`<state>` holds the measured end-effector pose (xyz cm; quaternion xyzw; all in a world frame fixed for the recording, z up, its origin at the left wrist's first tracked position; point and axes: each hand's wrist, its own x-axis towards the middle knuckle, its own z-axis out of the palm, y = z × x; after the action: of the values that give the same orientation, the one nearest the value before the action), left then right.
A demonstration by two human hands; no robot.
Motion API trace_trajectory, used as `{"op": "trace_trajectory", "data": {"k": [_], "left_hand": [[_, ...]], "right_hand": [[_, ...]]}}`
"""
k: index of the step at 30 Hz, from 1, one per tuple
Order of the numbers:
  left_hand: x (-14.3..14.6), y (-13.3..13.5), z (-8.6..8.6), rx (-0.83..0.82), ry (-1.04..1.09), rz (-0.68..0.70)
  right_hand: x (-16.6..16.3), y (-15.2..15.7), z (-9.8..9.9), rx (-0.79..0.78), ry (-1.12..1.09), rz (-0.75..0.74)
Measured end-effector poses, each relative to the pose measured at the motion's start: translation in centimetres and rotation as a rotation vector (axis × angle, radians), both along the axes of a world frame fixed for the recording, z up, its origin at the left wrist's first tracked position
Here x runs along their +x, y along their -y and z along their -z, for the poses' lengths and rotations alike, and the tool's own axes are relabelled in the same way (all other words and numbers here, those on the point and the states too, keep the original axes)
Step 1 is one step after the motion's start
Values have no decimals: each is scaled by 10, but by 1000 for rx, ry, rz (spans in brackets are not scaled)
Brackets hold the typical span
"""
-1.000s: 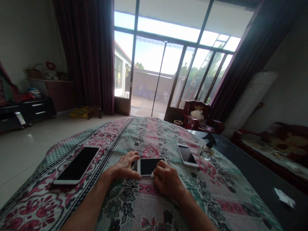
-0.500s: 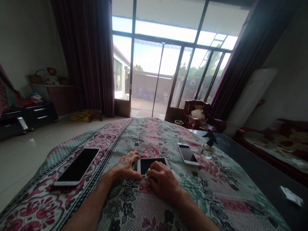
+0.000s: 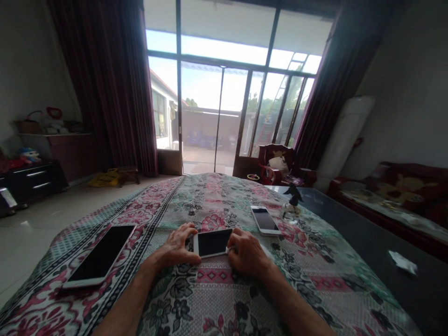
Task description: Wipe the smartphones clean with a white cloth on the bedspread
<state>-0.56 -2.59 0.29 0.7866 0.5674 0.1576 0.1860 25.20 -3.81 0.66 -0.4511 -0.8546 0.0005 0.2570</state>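
Note:
A white-framed smartphone (image 3: pixel 214 242) with a dark screen lies crosswise on the flowered tablecloth. My left hand (image 3: pixel 178 246) grips its left end, thumb at the near corner and fingers at the far one. At the right end, my right hand (image 3: pixel 248 252) has its fingers curled around a white tissue (image 3: pixel 229 250), of which only small bits show. Two more phones rest on the cloth: a larger white phone (image 3: pixel 101 255) to the left and a smaller white phone (image 3: pixel 265 220) to the right, both with dark screens.
The patterned tablecloth (image 3: pixel 210 196) covers the table. Behind the right phone stands a small glass ornament with a dark bird-like figure (image 3: pixel 293 203). A crumpled white packet (image 3: pixel 403 262) lies on a dark surface at the right. Glass doors (image 3: pixel 213 116) fill the background.
My right hand has slid from the middle of the phone's screen to its right end, uncovering the screen. My left hand keeps its hold. The camera view has turned slightly.

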Motion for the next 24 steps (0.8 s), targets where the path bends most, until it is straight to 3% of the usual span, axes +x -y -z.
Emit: {"op": "trace_trajectory", "data": {"k": [4,10,14,24], "left_hand": [[-2,-3,4,6,-20,7],[-5,-10,12,38,-35,46],[-7,-12,15,41,-74,56],[-9,-14,8,79,-152,93]], "right_hand": [[3,-1,2,21,9,23],[-4,4,6,62,-11,-137],[8,2,7,77,2,-213],[28,-1,13,51,-92,-93]]}}
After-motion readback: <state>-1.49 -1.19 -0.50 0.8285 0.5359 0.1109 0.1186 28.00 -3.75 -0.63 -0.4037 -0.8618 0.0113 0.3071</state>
